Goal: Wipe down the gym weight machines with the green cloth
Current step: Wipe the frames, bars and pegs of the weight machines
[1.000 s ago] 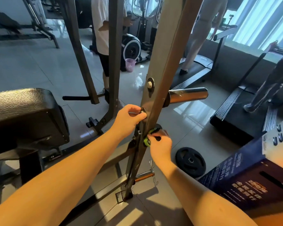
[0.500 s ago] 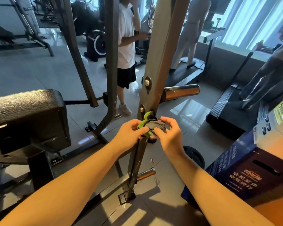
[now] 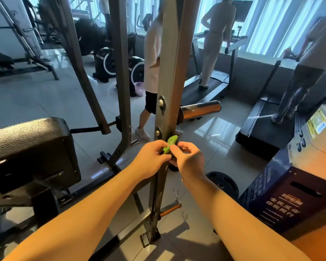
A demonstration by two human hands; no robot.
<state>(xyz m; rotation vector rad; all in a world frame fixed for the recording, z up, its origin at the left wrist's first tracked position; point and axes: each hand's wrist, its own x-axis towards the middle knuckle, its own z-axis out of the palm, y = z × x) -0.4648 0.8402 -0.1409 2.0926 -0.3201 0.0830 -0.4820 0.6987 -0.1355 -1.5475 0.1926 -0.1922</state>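
I pinch the green cloth (image 3: 170,143) between my left hand (image 3: 152,158) and right hand (image 3: 189,160), right against the upright post (image 3: 170,76) below its lower bolt (image 3: 158,132). I should spread it flatter before wiping, for fuller contact.

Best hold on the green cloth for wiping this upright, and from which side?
Pinch the green cloth low on its bunched part, from the near side, as left hand and right hand do; only a small tip sticks out above them.
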